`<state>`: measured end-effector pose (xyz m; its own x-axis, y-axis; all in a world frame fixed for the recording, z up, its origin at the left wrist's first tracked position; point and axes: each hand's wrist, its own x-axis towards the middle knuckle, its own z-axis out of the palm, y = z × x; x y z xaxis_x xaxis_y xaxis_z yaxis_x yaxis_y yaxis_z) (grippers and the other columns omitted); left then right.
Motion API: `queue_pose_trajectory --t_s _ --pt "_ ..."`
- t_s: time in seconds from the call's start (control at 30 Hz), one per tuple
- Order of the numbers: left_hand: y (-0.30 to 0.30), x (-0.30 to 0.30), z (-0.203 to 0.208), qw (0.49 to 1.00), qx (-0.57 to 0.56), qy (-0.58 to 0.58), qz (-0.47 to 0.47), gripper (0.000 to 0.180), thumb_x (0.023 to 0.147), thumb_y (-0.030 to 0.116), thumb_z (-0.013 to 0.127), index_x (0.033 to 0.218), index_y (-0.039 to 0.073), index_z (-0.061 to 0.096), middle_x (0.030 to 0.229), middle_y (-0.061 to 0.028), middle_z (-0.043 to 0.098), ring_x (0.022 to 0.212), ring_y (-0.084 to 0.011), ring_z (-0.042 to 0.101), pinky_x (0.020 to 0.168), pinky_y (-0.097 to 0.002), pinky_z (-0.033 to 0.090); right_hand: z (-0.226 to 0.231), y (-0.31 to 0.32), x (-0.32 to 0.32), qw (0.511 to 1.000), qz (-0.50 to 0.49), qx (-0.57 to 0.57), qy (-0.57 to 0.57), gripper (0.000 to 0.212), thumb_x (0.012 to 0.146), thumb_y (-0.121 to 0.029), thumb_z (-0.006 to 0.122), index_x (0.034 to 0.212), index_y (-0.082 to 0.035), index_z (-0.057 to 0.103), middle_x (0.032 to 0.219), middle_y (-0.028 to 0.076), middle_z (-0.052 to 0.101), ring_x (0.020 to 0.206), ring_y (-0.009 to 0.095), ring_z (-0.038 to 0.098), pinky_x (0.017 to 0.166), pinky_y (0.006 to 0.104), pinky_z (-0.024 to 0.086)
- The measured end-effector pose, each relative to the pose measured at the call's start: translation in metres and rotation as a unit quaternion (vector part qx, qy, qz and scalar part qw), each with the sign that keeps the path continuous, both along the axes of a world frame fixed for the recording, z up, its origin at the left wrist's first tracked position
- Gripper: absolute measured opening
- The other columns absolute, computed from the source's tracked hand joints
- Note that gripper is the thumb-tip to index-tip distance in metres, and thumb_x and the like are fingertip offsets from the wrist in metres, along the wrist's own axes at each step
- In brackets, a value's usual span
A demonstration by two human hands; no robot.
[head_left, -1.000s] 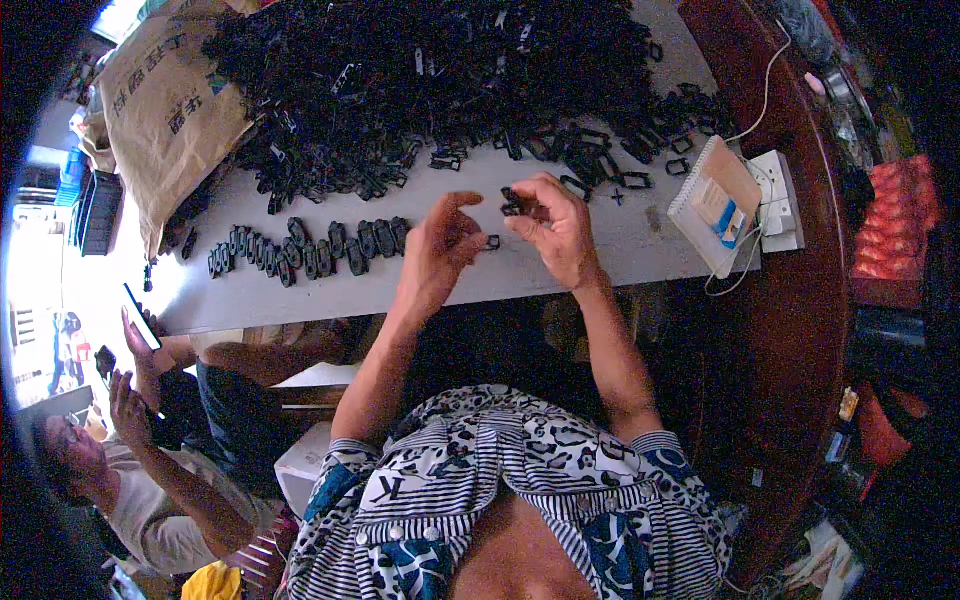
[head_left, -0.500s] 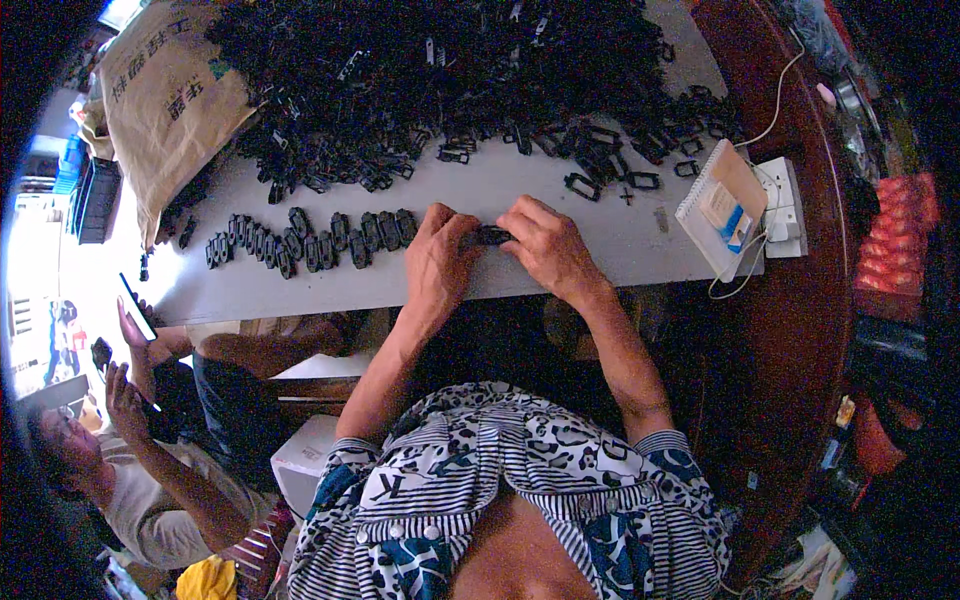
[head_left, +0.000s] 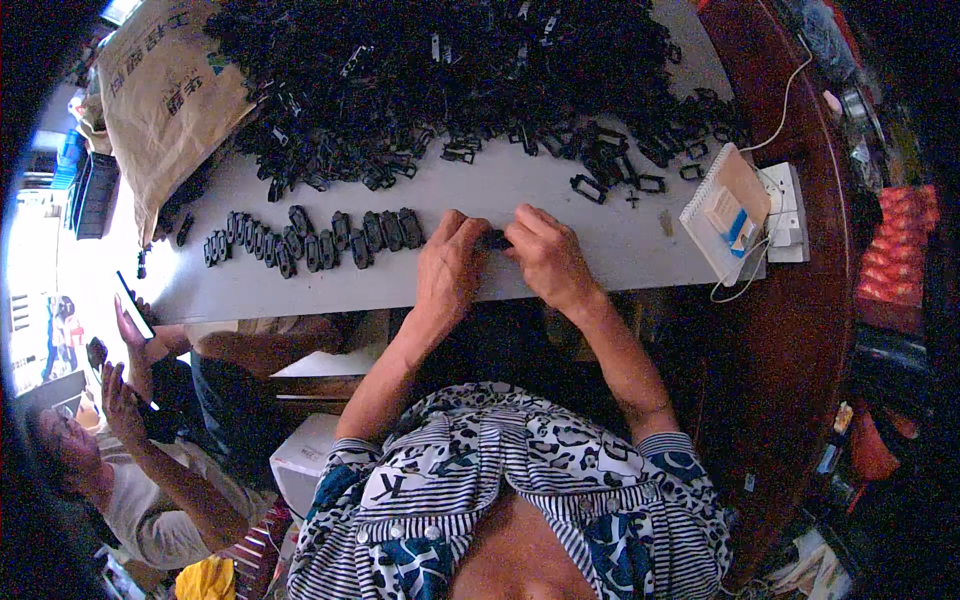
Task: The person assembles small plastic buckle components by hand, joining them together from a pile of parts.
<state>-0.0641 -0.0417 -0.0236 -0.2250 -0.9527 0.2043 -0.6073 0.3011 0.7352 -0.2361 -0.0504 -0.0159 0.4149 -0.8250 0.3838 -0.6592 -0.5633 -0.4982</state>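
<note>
Between my two hands, over the near part of the grey table (head_left: 600, 255), is a small black plastic part (head_left: 495, 239). My left hand (head_left: 452, 265) pinches its left end, and my right hand (head_left: 548, 258) pinches the other end. The fingers cover most of it, so its exact shape cannot be made out. Left of my left hand lies an uneven row of small black oblong plastic pieces (head_left: 340, 232). Beyond my hands, a big heap of black plastic parts (head_left: 450, 80) covers the far table, with loose rectangular black frames (head_left: 588, 188) along its near edge.
A brown paper sack (head_left: 165, 110) leans at the far left. To the right are a spiral notepad (head_left: 712, 205), a white power strip (head_left: 787, 212) and a cable. Red packages (head_left: 897, 245) are stacked farther right. At the left another person (head_left: 150, 490) sits holding a phone (head_left: 135, 305).
Both hands stay close together on the black part and have shifted slightly, with the left hand a little to the right. The row and heap look unchanged.
</note>
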Motion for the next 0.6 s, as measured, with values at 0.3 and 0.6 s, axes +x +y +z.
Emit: queue_pose_trajectory --t_s 0.3,0.6 --pt "0.003 0.0 0.009 0.999 0.003 -0.032 -0.007 0.03 0.074 -0.004 0.059 0.103 0.007 0.061 0.093 -0.0158 0.056 0.084 -0.0383 0.059 0.07 -0.0446 0.048 0.025 -0.024 -0.011 0.997 -0.002 0.071 0.005 0.019 0.077 -0.016 0.069 0.088 -0.004 0.06 0.091 0.015 0.055 0.086 0.035 0.061 0.072 0.0427 0.052" --pt "-0.007 0.01 0.015 0.999 -0.028 -0.003 -0.024 0.038 0.074 -0.009 0.054 0.109 0.005 0.059 0.098 -0.0162 0.056 0.088 -0.0382 0.058 0.074 -0.0436 0.049 -0.012 -0.08 0.038 0.995 -0.065 -0.032 0.062 0.017 0.074 -0.009 0.07 0.086 -0.003 0.059 0.089 0.011 0.054 0.082 0.034 0.061 0.067 0.0435 0.05"
